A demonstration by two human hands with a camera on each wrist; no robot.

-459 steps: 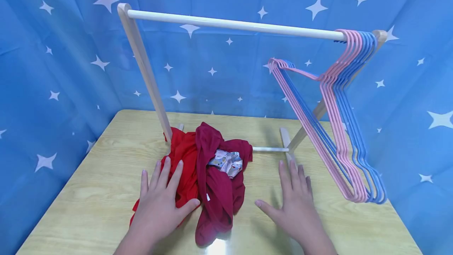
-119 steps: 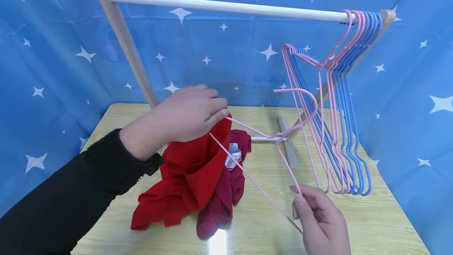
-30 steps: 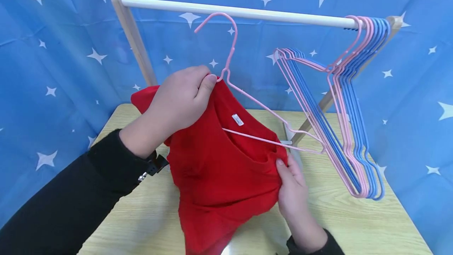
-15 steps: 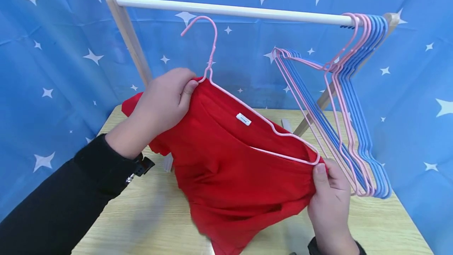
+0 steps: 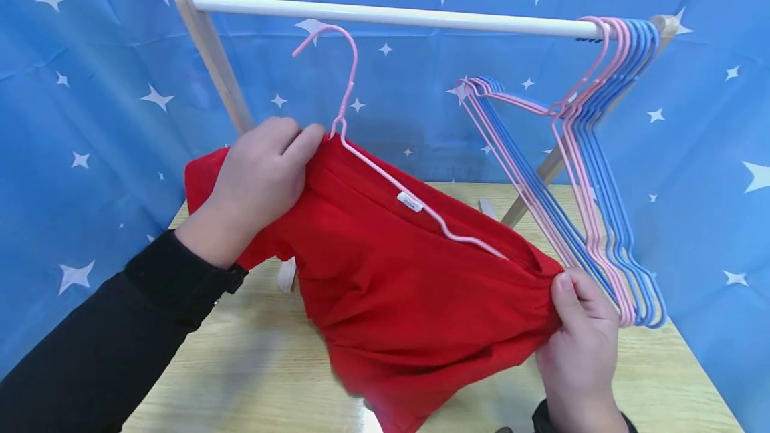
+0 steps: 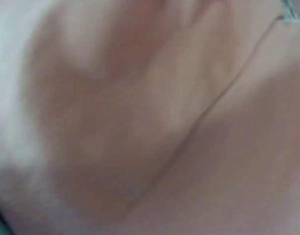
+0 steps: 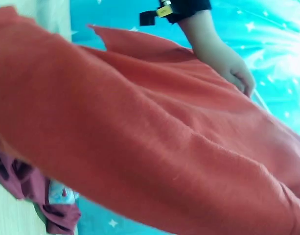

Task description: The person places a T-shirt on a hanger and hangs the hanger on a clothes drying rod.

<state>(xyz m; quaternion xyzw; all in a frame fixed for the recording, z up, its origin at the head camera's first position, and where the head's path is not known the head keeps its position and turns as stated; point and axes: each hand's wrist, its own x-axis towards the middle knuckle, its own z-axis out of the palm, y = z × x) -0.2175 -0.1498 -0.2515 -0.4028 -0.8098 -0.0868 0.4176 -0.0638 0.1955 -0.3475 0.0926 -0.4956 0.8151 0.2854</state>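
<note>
one left hand [image 5: 255, 172] is curled firmly round the collar of a red shirt [image 5: 403, 286], its grip beside the hook of a pink hanger [image 5: 349, 85]; whether it holds the wire too, i cannot tell. the bare hook stands just below the white rail [image 5: 385, 15] in the head view, not looped over it. rightward, the hanger's sloping arm crosses the white tag [image 5: 410, 202] in the neck, and its far end is hidden in cloth. low behind the shirt, as the right wrist view shows, a maroon garment [image 7: 22, 183] lies on the surface [image 5: 668, 379]. the right hand [image 5: 580, 339] pinches the shirt's right shoulder between thumb and fingers. farthest right, spare pink and blue hangers [image 5: 592, 95] hang bare on the rail. i judge the hanger nearly fitted; the hook is off the rail and the maroon garment looks to be on no hanger. against half a second ago, the left hand and hook sit slightly further left, the hanger's right corner has gone under the cloth, and the right hand is further right.
</note>
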